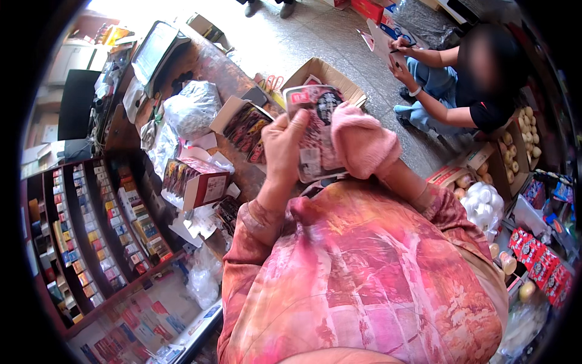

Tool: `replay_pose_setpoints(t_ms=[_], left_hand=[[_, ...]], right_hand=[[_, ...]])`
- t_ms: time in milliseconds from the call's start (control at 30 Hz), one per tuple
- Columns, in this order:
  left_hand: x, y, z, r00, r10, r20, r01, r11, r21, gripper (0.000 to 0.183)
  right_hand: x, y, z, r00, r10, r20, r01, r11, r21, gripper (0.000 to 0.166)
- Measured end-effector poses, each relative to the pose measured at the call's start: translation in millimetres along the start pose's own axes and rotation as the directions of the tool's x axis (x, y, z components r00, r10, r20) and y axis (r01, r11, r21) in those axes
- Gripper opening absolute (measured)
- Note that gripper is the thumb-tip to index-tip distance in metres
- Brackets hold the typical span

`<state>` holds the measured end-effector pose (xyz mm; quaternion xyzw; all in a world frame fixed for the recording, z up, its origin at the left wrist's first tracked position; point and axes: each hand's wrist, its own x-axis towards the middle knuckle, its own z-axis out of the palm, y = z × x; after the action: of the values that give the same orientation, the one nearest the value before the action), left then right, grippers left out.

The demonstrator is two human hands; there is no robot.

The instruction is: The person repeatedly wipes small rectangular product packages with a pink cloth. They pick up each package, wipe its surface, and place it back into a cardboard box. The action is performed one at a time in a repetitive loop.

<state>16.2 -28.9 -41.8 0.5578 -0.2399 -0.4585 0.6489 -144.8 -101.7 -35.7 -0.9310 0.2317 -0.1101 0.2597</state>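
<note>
In front of my torso, my left hand [284,145] grips the left edge of a flat printed food packet [313,132], thumb on its face. The packet is mostly dark pink and white and bears writing. A fuzzy pink cloth [363,139] wraps my right hand and lies against the packet's right side; the fingers are hidden under it. Just left of my left hand, an open carton [220,118] holds several dark, colourful packets. Behind the packet stands an open cardboard box [313,70]. Farther left is a white and red carton [207,186] filled with similar packets.
A worn wooden counter [207,57] carries a stuffed plastic bag [193,109] and red-handled scissors [273,83]. Shelves of small boxes [93,236] stand at left. At right, a seated person [454,86] writes on a card near boxes of onions [507,157].
</note>
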Motion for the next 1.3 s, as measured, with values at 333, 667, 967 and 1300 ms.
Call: replay_pose_setpoints(t_ms=[333, 667, 967, 1300], left_hand=[[14.2, 5.0, -12.6, 0.965, 0.182, -0.189, -0.200, 0.976, -0.080, 0.018], [-5.3, -11.0, 17.7, 0.914, 0.331, -0.234, -0.344, 0.939, -0.014, 0.026], [-13.4, 13.0, -8.1, 0.942, 0.314, -0.123, -0.320, 0.947, -0.035, 0.043], [-4.7, 34.6, -11.5, 0.870, -0.261, 0.419, 0.057, 0.896, 0.441, 0.053]], right_hand=[[-8.9, -3.9, 31.1, 0.983, -0.185, 0.003, 0.183, 0.975, 0.128, 0.017], [15.4, -0.5, 6.1, 0.992, 0.091, 0.085, -0.059, 0.944, -0.323, 0.027], [-18.3, 36.9, 28.6, 0.879, -0.112, -0.464, 0.138, 0.990, 0.022, 0.016], [-4.3, 40.0, -1.0, 0.832, -0.460, -0.311, 0.525, 0.833, 0.173, 0.044]])
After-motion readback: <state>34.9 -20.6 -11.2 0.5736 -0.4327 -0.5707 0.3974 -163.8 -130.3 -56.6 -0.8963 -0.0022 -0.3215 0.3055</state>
